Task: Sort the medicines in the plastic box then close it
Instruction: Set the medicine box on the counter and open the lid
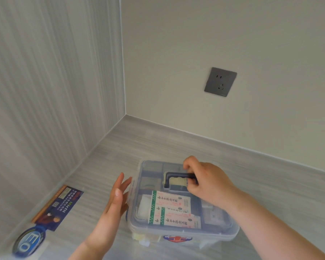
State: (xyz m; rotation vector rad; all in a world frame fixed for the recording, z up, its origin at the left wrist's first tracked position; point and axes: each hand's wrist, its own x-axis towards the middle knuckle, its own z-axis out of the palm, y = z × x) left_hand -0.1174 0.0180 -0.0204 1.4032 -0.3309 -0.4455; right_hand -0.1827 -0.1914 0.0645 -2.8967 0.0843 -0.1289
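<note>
The clear rectangular plastic box [180, 203] w/ medicines is sitting on the grey wood-grain counter [158, 145], near the corner. Its dark blue handle [176, 175] is being gripped by the right hand [204, 182], fingers curled round it. The left hand [114, 199] is being held open & flat against the box's left side. White-and-green plaster packets [174, 209] are lying inside, up top.

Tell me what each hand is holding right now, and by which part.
The right hand grips the dark handle of the plastic box's top tray. The left hand is open, flat against the box's left side, gripping nothing.
</note>
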